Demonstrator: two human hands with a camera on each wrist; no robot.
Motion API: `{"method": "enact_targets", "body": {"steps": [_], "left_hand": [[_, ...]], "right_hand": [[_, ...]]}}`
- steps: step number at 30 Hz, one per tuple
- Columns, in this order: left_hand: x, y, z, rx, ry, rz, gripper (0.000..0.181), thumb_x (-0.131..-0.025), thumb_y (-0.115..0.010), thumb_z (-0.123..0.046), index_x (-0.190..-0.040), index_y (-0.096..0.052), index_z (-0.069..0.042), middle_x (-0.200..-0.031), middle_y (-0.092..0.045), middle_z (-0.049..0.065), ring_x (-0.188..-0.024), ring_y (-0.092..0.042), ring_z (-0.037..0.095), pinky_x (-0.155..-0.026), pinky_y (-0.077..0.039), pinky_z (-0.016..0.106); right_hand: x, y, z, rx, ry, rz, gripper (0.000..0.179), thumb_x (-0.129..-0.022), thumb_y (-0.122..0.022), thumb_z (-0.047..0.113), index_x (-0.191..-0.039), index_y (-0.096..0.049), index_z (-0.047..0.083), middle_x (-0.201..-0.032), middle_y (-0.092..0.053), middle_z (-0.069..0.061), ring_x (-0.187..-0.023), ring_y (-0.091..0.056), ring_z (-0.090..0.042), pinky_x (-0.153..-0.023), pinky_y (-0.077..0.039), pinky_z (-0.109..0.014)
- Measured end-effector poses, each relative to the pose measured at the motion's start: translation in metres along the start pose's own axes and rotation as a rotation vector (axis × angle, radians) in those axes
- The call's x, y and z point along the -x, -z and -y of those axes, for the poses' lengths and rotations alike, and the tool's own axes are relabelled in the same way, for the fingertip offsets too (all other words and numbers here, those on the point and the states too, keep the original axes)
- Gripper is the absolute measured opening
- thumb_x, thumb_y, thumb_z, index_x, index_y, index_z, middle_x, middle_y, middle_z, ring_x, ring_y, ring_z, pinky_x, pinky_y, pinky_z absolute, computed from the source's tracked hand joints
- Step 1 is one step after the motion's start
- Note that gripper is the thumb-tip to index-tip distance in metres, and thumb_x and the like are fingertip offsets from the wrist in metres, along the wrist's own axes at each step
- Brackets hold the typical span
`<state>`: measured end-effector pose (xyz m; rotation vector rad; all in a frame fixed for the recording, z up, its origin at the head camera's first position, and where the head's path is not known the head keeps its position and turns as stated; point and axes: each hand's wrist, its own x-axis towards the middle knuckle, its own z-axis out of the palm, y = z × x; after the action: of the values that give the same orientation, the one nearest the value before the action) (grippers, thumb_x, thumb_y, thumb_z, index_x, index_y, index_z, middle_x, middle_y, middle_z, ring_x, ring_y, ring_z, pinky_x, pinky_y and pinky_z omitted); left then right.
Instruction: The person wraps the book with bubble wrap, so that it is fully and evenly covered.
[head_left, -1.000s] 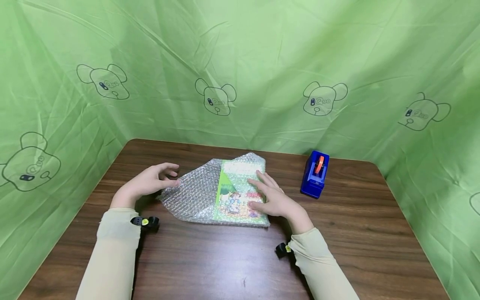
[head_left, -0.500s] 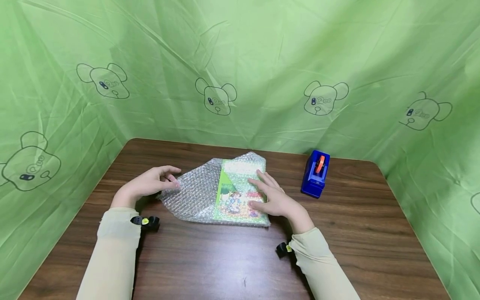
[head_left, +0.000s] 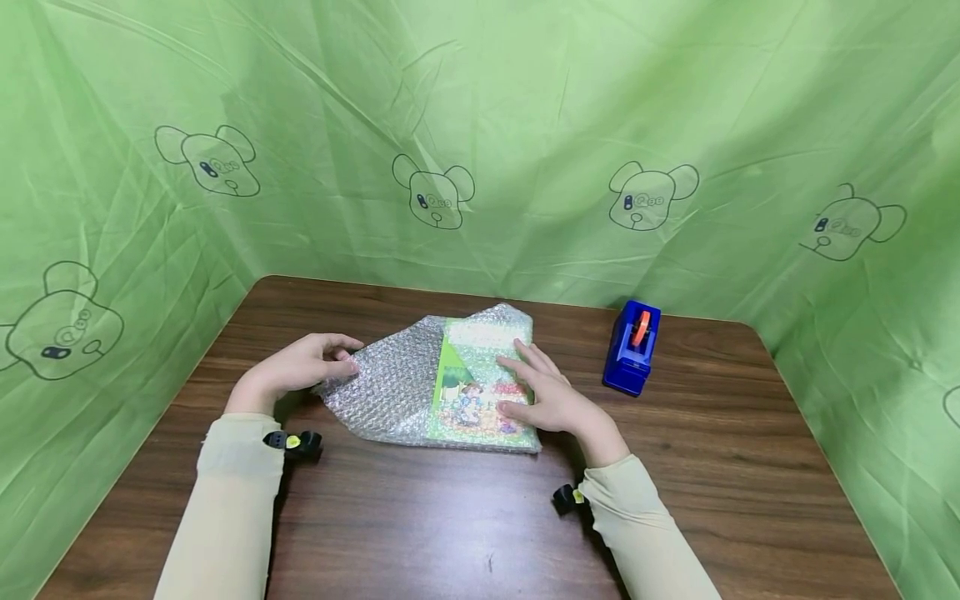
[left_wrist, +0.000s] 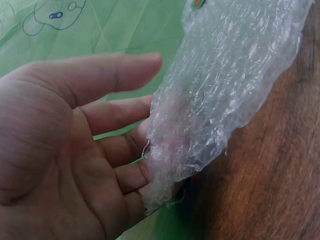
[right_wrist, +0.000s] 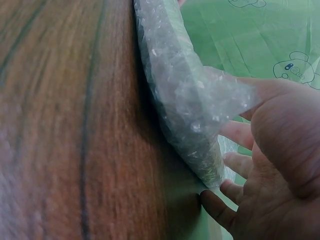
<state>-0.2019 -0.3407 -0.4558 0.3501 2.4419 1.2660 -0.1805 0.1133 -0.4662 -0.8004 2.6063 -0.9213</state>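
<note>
Touching bubble wrap with left hand, thumb apart from fingers; resting right hand, with spread fingers, on wrapped book lying on tabletop.

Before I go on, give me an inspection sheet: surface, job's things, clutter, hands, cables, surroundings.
Surface: dark brown wood-grain table, light glare near the front middle.
Job's things: clear plastic bubble wrap lying over a flat, rectangular, green-and-white picture-printed item; the wrap extends past its left side.
Clutter: deep-blue box-shaped dispenser with an orange wheel, right of the wrap, apart from both hands.
Hands: left hand at the wrap's left end, fingers showing through it; right hand with fingers spread over the printed item's right side.
Cables: nothing seen.
Surroundings: light-green fabric curtain printed with eared cartoon faces.
</note>
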Motion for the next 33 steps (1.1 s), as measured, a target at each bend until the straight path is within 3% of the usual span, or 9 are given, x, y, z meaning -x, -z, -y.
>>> {"method": "enact_targets", "body": {"steps": [2, 8, 19, 27, 33], "left_hand": [[0.0, 0.0, 0.0, -0.005, 0.002, -0.004, 0.054, -0.103, -0.075, -0.014, -0.149, -0.059, 0.008, -0.109, -0.065, 0.014, -0.086, -0.056, 0.016, -0.066, -0.049, 0.027], [-0.002, -0.001, 0.0, 0.003, 0.015, -0.006, 0.049, -0.102, -0.075, -0.009, -0.145, -0.061, 0.01, -0.101, -0.064, 0.011, -0.076, -0.054, 0.013, -0.061, -0.047, 0.026], [-0.004, -0.003, 0.002, 0.014, -0.007, 0.009, 0.045, -0.099, -0.077, -0.007, -0.14, -0.065, 0.005, -0.094, -0.059, 0.008, -0.069, -0.049, 0.011, -0.058, -0.043, 0.025], [-0.002, -0.002, -0.002, 0.028, 0.006, 0.041, 0.03, -0.093, -0.081, -0.004, -0.119, -0.068, 0.005, -0.089, -0.058, 0.005, -0.074, -0.051, 0.012, -0.061, -0.045, 0.024], [-0.002, -0.002, -0.009, 0.062, -0.045, 0.028, 0.036, -0.097, -0.077, -0.001, -0.13, -0.065, 0.008, -0.093, -0.059, 0.008, -0.079, -0.057, 0.014, -0.067, -0.053, 0.025]], "right_hand": [[0.0, 0.0, 0.0, 0.0, -0.002, 0.003, 0.076, -0.105, -0.075, 0.033, -0.17, -0.041, 0.013, -0.183, -0.007, -0.017, -0.167, 0.0, -0.046, -0.124, -0.009, -0.083], [0.001, 0.0, 0.001, -0.005, -0.002, 0.001, 0.076, -0.105, -0.074, 0.034, -0.17, -0.041, 0.014, -0.183, -0.007, -0.017, -0.167, 0.001, -0.047, -0.123, -0.008, -0.085], [0.0, -0.001, -0.001, -0.01, 0.0, 0.007, 0.075, -0.107, -0.073, 0.035, -0.171, -0.04, 0.013, -0.183, -0.007, -0.017, -0.167, 0.0, -0.047, -0.12, -0.009, -0.088], [0.0, 0.0, 0.002, -0.013, -0.008, 0.007, 0.076, -0.105, -0.075, 0.035, -0.171, -0.041, 0.015, -0.184, -0.007, -0.014, -0.168, 0.002, -0.044, -0.121, -0.008, -0.087], [0.0, 0.0, 0.0, -0.006, -0.006, 0.002, 0.075, -0.106, -0.074, 0.035, -0.17, -0.041, 0.014, -0.184, -0.008, -0.016, -0.167, 0.0, -0.046, -0.121, -0.009, -0.087]]}}
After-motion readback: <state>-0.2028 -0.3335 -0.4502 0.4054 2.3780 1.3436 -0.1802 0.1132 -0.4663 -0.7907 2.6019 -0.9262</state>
